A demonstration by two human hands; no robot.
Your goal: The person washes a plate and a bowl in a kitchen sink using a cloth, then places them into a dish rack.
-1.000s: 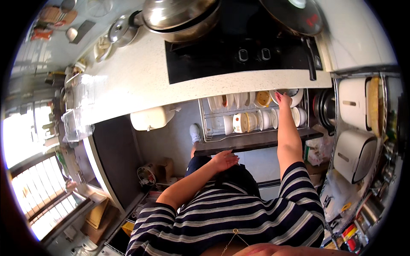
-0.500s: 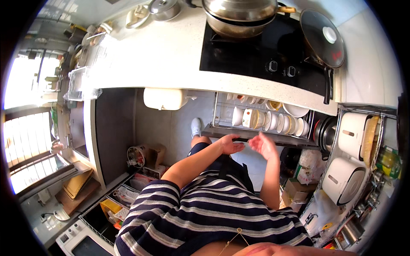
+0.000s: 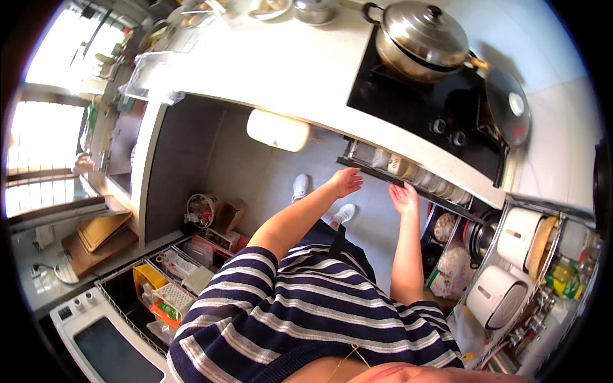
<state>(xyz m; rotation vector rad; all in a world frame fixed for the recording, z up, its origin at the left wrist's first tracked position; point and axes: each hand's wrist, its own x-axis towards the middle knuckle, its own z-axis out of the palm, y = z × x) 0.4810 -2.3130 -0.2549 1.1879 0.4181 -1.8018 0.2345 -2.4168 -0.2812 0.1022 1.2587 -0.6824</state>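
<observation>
Left hand [image 3: 348, 182]: seen from the head camera, just off centre toward two to three o'clock; bare, holding nothing, fingers loosely spread, near the left end of the drawer [image 3: 377, 174].
Right hand [image 3: 405, 198]: at three o'clock, well apart from its partner, fingers unfolded and nothing in the grasp; fingertips reach the drawer's front edge, though I cannot tell if they touch it.
Drawer: at three o'clock, its long dark front slanting from two toward four; only a strip of the inside shows between that front and the countertop [image 3: 274, 70].
Bowls [image 3: 436, 184]: pale, in a row inside the drawer, partly hidden beneath the counter's edge.
Cooktop [image 3: 408, 102]: black, at two o'clock, set into the counter above the drawer.
Steel pot [image 3: 408, 54]: at one o'clock on the cooktop, domed lid resting over it.
Lidded pan [image 3: 504, 112]: farther out at two o'clock, beside the wall, dark lid with a white knob.
Cream container [image 3: 279, 131]: at eleven o'clock, at the counter's underside.
Shoes [image 3: 300, 187]: pale, one near the centre, the other toward four o'clock.
White bins [image 3: 495, 297]: two on the wire rack, between three and four o'clock.
White appliance [image 3: 108, 338]: at eight o'clock, dark panel and knobs.
</observation>
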